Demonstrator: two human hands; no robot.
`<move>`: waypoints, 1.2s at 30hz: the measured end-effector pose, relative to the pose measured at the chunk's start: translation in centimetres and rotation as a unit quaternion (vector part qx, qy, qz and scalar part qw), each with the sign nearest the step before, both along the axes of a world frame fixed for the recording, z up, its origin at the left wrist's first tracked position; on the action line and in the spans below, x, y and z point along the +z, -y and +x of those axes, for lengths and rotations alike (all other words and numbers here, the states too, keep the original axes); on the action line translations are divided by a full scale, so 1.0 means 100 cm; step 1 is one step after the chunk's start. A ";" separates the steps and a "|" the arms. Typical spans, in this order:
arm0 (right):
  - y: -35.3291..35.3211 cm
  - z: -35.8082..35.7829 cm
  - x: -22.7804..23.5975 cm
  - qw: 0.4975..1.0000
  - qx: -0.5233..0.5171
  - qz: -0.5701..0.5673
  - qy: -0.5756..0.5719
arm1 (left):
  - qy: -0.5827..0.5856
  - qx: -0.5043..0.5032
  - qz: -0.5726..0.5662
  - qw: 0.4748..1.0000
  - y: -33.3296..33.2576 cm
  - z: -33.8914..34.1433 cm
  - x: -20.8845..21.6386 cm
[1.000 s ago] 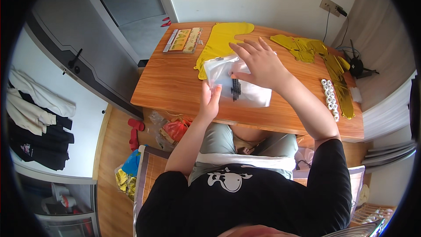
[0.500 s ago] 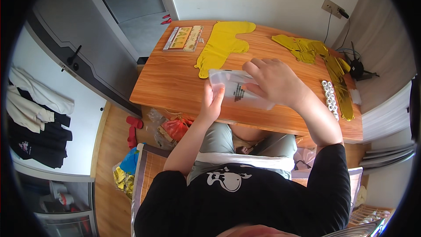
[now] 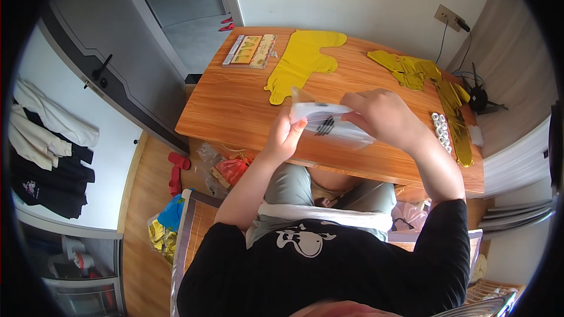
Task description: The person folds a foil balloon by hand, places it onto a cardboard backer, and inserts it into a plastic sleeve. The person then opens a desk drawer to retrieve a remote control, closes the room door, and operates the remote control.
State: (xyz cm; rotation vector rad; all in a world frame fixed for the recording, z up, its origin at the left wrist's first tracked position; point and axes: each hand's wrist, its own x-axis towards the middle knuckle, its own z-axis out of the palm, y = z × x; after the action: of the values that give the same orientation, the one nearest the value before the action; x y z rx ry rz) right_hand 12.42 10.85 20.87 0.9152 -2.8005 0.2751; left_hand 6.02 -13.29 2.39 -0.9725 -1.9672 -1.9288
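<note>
Between my hands, above the near half of the table, is a translucent plastic bag with dark print, its upper left corner standing up. My left hand grips its left side, thumb on the near face. At the top right edge, my right hand pinches the bag with bent fingers; some fingertips are hidden behind the hand. Beyond the bag lies a flat gold foil balloon, shaped like a letter. More crumpled gold foil balloons stretch along the table's right side, beside several small white rolls.
A flat printed package rests at the wooden table's far left. A black device with antennas stands by the right edge, its cable running to a wall socket. Plastic bags and red slippers are down at the left.
The bag has tilted and its upper left corner now sticks up. My right hand has shifted slightly right and down, still at the bag's edge. My left hand keeps its grip.
</note>
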 end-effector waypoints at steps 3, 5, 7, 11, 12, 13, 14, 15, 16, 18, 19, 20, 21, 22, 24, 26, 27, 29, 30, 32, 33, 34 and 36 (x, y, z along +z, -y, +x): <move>-0.008 0.017 -0.006 0.993 0.017 -0.077 -0.084 | -0.244 0.004 -0.133 0.961 0.019 -0.003 0.065; -0.011 0.026 -0.018 0.982 0.037 -0.127 -0.134 | -0.336 0.006 -0.177 0.925 0.026 0.008 0.122; -0.010 0.029 -0.043 0.952 0.054 -0.211 -0.215 | -0.425 0.009 -0.219 0.878 0.032 0.021 0.164; -0.004 0.023 -0.103 0.875 0.001 -0.343 -0.340 | -0.511 0.016 -0.355 0.783 0.037 0.039 0.202; -0.004 0.017 -0.113 0.855 -0.002 -0.344 -0.387 | -0.524 0.018 -0.375 0.764 0.036 0.041 0.205; -0.003 0.013 -0.111 0.855 -0.003 -0.346 -0.386 | -0.523 0.016 -0.378 0.764 0.037 0.041 0.207; -0.003 0.010 -0.108 0.866 0.050 -0.360 -0.342 | -0.513 0.006 -0.377 0.771 0.038 0.041 0.208; -0.003 0.009 -0.105 0.873 0.104 -0.373 -0.298 | -0.504 -0.005 -0.377 0.777 0.039 0.041 0.210; 0.000 0.014 -0.093 0.897 0.095 -0.361 -0.235 | -0.501 -0.003 -0.382 0.777 0.043 0.042 0.211; 0.004 0.015 -0.082 0.919 0.105 -0.364 -0.113 | -0.472 0.012 -0.422 0.774 0.045 0.042 0.214; 0.007 0.013 -0.079 0.927 0.114 -0.357 0.009 | -0.472 0.013 -0.424 0.773 0.045 0.041 0.213; 0.018 0.010 -0.079 0.913 0.124 -0.384 -0.053 | -0.440 0.019 -0.425 0.791 0.045 0.038 0.210; 0.020 0.009 -0.083 0.913 0.126 -0.385 -0.053 | -0.409 0.027 -0.424 0.808 0.044 0.037 0.209; 0.021 0.008 -0.088 0.913 0.085 -0.398 0.016 | -0.377 0.020 -0.455 0.806 0.043 0.036 0.211; 0.024 0.006 -0.096 0.893 0.027 -0.432 0.122 | -0.323 0.010 -0.486 0.812 0.036 0.033 0.214; 0.026 -0.003 -0.111 0.897 0.026 -0.430 0.100 | -0.268 0.001 -0.518 0.813 0.031 0.028 0.214; 0.025 -0.006 -0.117 0.900 0.022 -0.427 0.077 | -0.271 0.000 -0.516 0.813 0.029 0.023 0.209; 0.027 -0.009 -0.119 0.898 -0.002 -0.425 0.113 | -0.272 0.004 -0.516 0.812 0.029 0.016 0.201; 0.027 -0.010 -0.120 0.894 -0.027 -0.421 0.148 | -0.259 0.012 -0.520 0.814 0.030 0.013 0.197; 0.030 -0.012 -0.119 0.881 -0.036 -0.440 0.167 | -0.245 0.021 -0.524 0.815 0.031 0.008 0.196; 0.031 -0.013 -0.119 0.867 -0.046 -0.460 0.187 | -0.201 0.026 -0.515 0.833 0.031 0.006 0.196; 0.032 -0.015 -0.119 0.868 -0.043 -0.458 0.187 | -0.157 0.032 -0.504 0.848 0.032 0.005 0.197; 0.030 -0.018 -0.119 0.846 -0.053 -0.475 0.234 | -0.196 0.049 -0.420 0.885 0.043 -0.010 0.186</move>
State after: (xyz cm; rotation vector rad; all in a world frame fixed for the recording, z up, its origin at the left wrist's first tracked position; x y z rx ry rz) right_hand 10.61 7.90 8.94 0.4560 -2.4745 1.8561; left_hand 5.04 -17.59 20.96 -1.2703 -2.5174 -0.6689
